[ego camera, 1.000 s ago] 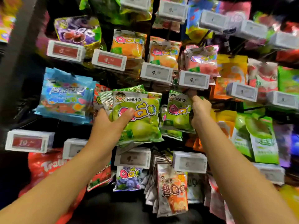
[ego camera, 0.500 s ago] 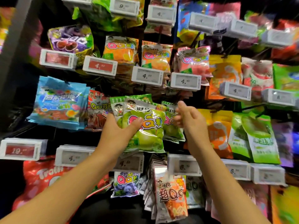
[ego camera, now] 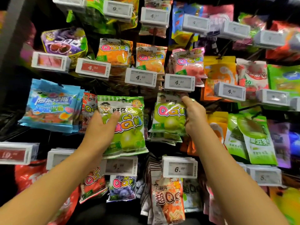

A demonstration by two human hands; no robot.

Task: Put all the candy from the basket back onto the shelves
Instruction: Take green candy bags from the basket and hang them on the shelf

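Note:
My left hand (ego camera: 101,127) grips a green apple QQ candy bag (ego camera: 128,127) by its left side, thumb across the front, holding it upright in front of the middle row of hooks. To its right a stack of the same green bags (ego camera: 168,117) hangs on a hook under a white price tag (ego camera: 179,82). My right hand (ego camera: 194,116) pinches the right edge of the front hanging bag near its top. The basket is out of view.
Hooks full of candy bags fill the rack: blue bags (ego camera: 50,108) at left, orange bags (ego camera: 114,51) and pink bags (ego camera: 189,62) above, taller green pouches (ego camera: 253,137) at right. White price tags jut out in front of every row, one (ego camera: 179,167) just below my right arm.
My right hand rose from open in front of the rack to pinch the hanging green bags. My left hand raised the held bag slightly. The camera tilted down a little.

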